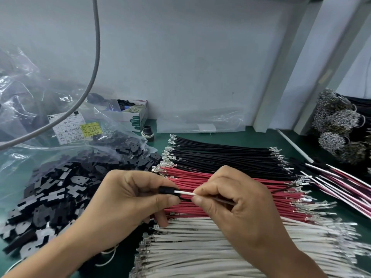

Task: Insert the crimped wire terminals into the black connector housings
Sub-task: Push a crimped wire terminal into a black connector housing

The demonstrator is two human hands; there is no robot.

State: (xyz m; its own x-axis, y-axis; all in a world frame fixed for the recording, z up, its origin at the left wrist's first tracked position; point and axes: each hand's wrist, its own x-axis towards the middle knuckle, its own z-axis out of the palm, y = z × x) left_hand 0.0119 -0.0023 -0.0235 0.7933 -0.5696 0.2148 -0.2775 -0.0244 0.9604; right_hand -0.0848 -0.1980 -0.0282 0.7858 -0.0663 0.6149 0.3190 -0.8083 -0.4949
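Hands meet above the desk [120, 263]: my left hand [128, 195] grips a black connector housing [166, 191]; my right hand [236, 199] pinches a white wire [185, 193], lying left-right, touching the housing's right opening.

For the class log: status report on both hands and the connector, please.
Left hand pinches black connector housing. Right hand pinches white wire entering it. Nothing in the way.
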